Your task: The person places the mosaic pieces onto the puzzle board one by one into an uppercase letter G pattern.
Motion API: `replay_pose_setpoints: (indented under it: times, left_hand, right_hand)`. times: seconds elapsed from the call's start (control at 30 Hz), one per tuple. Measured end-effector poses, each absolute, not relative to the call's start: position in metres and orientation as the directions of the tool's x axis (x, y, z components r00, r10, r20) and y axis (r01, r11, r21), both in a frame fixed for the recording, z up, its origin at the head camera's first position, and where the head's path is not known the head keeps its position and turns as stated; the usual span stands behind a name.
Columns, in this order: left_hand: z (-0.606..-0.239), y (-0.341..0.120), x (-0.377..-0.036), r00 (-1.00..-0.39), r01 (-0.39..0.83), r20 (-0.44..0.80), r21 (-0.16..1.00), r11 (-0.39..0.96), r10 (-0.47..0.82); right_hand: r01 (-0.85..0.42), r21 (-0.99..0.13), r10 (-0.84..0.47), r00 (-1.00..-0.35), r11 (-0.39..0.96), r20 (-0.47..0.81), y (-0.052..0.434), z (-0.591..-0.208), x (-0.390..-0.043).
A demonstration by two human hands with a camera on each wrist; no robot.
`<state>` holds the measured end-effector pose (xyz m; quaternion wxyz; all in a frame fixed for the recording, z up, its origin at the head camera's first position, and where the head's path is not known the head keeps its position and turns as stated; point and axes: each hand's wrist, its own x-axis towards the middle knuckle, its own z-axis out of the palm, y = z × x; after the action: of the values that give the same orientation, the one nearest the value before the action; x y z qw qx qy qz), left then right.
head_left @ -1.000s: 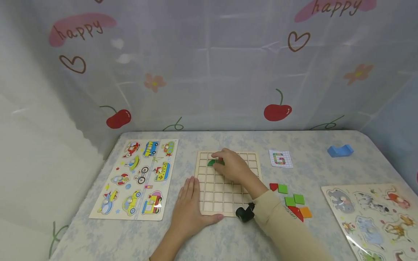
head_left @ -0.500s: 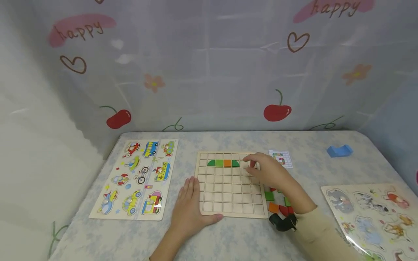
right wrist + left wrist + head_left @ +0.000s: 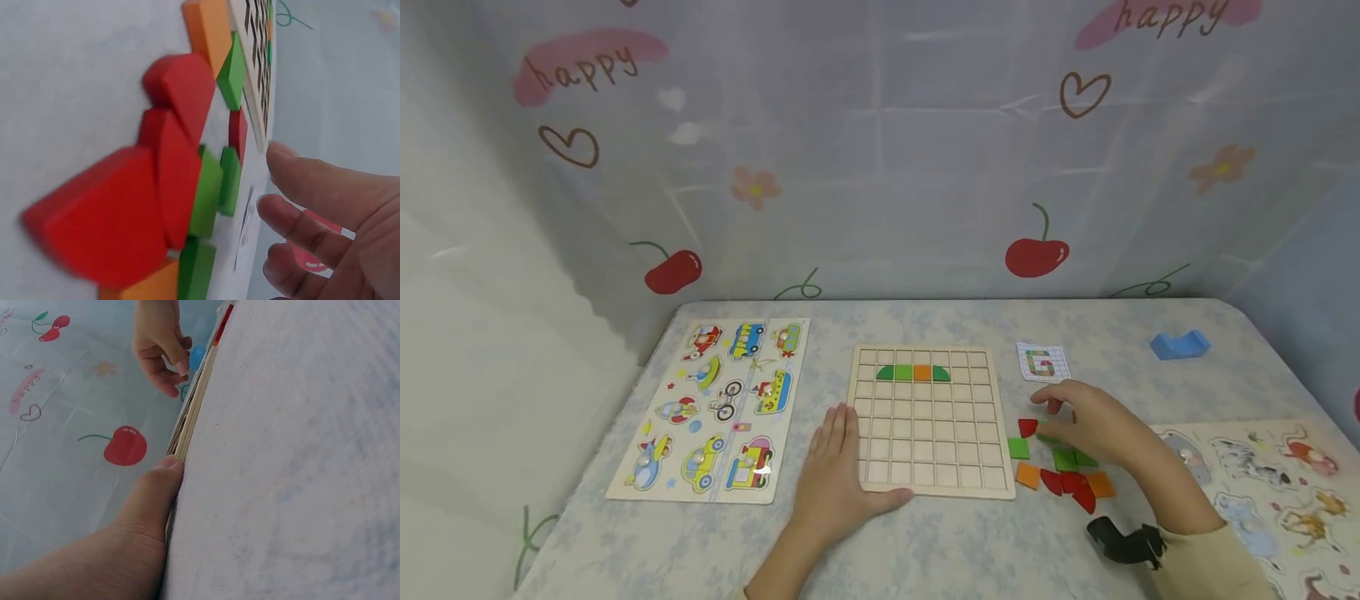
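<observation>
- The right hand [image 3: 1093, 425] has left the pale wooden grid board [image 3: 925, 450] and now hovers over the loose red, green and orange wooden tiles [image 3: 1060, 475] just right of it — fingers relaxed, holding nothing.
- Four tiles — green, green, orange, green [image 3: 913, 373] — sit in the board's second row; judging by that, another piece is being chosen.
- The left hand [image 3: 835, 475] lies flat, steadying the board's near left corner.
- Pale mottled tablecloth [image 3: 925, 550]; cherry-print curtain [image 3: 1037, 250] behind.

Loose blocks [image 3: 1060, 467] right of grid board [image 3: 925, 450]
</observation>
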<state>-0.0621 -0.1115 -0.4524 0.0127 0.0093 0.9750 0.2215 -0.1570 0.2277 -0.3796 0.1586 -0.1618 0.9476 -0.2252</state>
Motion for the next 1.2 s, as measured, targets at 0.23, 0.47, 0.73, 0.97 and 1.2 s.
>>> replay_pose_setpoints:
  times: [0.23, 0.47, 0.73, 0.97, 1.2]
  left_hand:
    - [-0.452, -0.111, -0.062, -1.000, 0.021, 0.001, 0.425, 0.905, 0.023]
    - [-0.452, -0.111, -0.061, -0.999, 0.033, 0.011, 0.438, 0.898, 0.031]
    - [-0.452, -0.110, -0.060, -1.000, 0.026, 0.006, 0.430, 0.902, 0.026]
    - [-0.453, -0.111, -0.062, -0.999, 0.019, -0.015, 0.423, 0.906, 0.028]
    - [-0.454, -0.112, -0.062, -0.999, 0.016, -0.026, 0.423, 0.906, 0.029]
  right_hand:
    - [-0.173, -0.477, -0.333, -0.902, 0.862, -0.274, 0.239, -0.389, -0.152]
    - [-0.151, -0.488, -0.312, -0.912, 0.860, -0.266, 0.242, -0.397, -0.150]
    - [-0.137, -0.580, -0.343, -0.902, 0.803, -0.263, 0.244, -0.397, -0.151]
    - [-0.177, -0.619, -0.366, -0.911, 0.765, -0.190, 0.238, -0.391, -0.158]
    - [-0.186, -0.700, -0.402, -0.902, 0.690, -0.156, 0.201, -0.392, -0.163]
